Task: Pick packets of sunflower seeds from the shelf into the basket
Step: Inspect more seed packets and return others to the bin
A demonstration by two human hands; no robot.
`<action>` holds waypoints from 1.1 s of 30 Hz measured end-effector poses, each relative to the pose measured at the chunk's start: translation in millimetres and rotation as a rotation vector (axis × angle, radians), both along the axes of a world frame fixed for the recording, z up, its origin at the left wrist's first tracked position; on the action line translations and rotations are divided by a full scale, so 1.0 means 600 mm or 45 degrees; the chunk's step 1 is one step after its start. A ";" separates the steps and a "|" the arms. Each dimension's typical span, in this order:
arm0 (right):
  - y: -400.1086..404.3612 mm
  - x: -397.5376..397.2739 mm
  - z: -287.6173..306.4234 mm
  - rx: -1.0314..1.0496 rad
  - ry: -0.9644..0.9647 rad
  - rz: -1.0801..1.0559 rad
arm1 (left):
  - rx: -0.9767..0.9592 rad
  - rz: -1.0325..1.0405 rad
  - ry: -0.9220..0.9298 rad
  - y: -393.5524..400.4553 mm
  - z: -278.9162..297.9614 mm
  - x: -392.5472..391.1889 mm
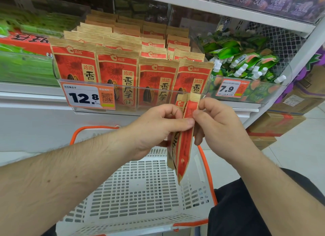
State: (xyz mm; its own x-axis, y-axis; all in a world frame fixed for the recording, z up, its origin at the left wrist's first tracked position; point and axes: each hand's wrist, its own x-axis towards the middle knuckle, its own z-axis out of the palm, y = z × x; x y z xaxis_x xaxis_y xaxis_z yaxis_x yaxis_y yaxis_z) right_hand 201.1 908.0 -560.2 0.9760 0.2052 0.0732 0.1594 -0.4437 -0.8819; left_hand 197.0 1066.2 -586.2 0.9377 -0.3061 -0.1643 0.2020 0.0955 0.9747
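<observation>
Two red and tan sunflower seed packets (pixel 182 147) hang edge-on above the white basket (pixel 137 191). My left hand (pixel 154 128) grips them from the left, thumb across the front. My right hand (pixel 218 123) pinches the upper edge of the right packet from the other side. Several rows of the same packets (pixel 116 67) stand upright on the shelf behind a clear plastic rail. The basket holds nothing that I can see.
A 12.8 price tag (pixel 88 96) hangs on the rail. Green spouted pouches (pixel 242 59) fill the bin to the right, tagged 7.9 (pixel 232 88). Cardboard boxes (pixel 274 125) are stacked on the floor at right. The basket's orange handle (pixel 207 174) runs beside the packets.
</observation>
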 end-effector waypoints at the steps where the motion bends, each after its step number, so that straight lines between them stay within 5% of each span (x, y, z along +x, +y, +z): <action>1: 0.000 0.000 -0.001 -0.003 0.009 0.004 | 0.005 -0.011 0.018 0.000 0.001 0.000; 22: -0.004 -0.005 0.006 -0.014 0.121 0.345 | -0.171 0.018 0.123 0.002 0.001 0.005; 30: -0.011 -0.024 0.024 -0.549 0.235 0.625 | -0.264 0.087 0.128 0.004 -0.001 0.009; 33: -0.010 -0.025 0.027 -0.543 0.279 0.673 | -0.279 0.097 0.119 0.003 -0.004 0.009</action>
